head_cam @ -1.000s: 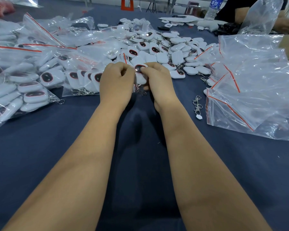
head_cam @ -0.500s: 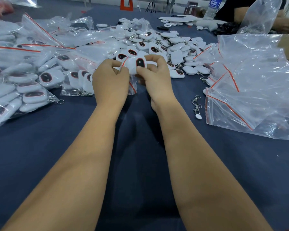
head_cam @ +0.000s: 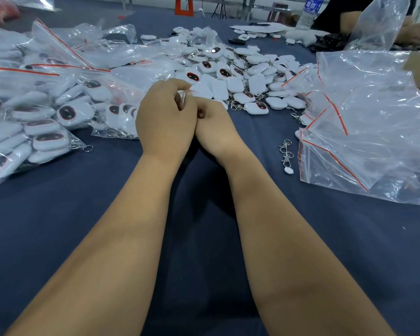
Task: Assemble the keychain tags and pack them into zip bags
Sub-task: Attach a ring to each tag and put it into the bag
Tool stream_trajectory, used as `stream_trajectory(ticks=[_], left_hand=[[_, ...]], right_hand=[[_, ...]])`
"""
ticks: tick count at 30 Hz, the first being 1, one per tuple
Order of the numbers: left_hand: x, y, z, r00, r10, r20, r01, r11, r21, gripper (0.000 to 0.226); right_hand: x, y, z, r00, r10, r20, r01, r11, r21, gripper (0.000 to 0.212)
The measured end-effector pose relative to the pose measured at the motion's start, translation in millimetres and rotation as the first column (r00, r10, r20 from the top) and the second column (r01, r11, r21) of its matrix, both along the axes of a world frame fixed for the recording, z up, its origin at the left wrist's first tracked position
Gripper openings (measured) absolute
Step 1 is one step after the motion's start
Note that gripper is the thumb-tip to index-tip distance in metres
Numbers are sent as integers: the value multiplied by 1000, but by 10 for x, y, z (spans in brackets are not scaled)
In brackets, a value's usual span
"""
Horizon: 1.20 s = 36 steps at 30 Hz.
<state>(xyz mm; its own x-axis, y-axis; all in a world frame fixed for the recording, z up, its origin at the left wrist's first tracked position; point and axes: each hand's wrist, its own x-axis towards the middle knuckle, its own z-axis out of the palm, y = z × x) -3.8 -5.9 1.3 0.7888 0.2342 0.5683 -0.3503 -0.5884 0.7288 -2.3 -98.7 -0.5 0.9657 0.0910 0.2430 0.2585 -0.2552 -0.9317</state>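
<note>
My left hand (head_cam: 165, 122) and right hand (head_cam: 216, 128) touch above the dark blue tablecloth (head_cam: 204, 238), fingers curled, pinching the red-striped edge of a clear plastic zip bag (head_cam: 186, 94); its contents I cannot tell. Beyond: loose pile of white oval keychain tags (head_cam: 238, 76). Left: filled bags (head_cam: 34, 112).

The left hand (head_cam: 165, 122) and right hand (head_cam: 216, 132) hide whatever their curled fingers (head_cam: 180, 89) pinch.
</note>
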Motion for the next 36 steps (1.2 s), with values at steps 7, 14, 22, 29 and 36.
stream_trajectory(ticks=[7,14,22,29,36], left_hand=[[-26,-9,19,1000,9,14,-9,1000,12,25],[35,21,-11,993,8,116,1,997,-73,23],[63,127,133,867,266,421,-108,926,-362,36],[117,5,-72,995,-89,-44,96,975,201,34],[137,-11,-103,992,-81,-93,101,968,230,34]], right_hand=[[-13,-28,5,988,142,-52,-142,990,5,38],[38,16,29,982,-188,24,185,978,98,30],[99,-176,6,860,-500,103,483,732,-480,52],[220,-195,-28,866,-496,-63,323,652,-686,79],[282,-254,-95,910,-410,52,306,583,-752,52]])
